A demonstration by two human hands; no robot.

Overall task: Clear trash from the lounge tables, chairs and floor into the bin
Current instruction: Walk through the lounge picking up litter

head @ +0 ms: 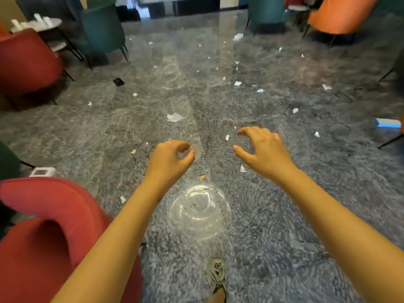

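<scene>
Grey marble floor (284, 215) fills the frame, littered with dozens of paper scraps (174, 117). Two red chairs (43, 226) sit at left. Centre frame, left hand (169, 159) pinches one pale scrap (196, 150); right hand (262, 149) is spread, empty.

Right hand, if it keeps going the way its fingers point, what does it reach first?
Probably the small white paper scrap on the floor, just beyond the right hand; depth is unclear.

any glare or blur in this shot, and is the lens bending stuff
Head view: ring-shaped glare from a ceiling light on the polished floor; motion blur softens the shoe and lower edges; wide-angle bending tilts the orange chair at the corner.
</scene>
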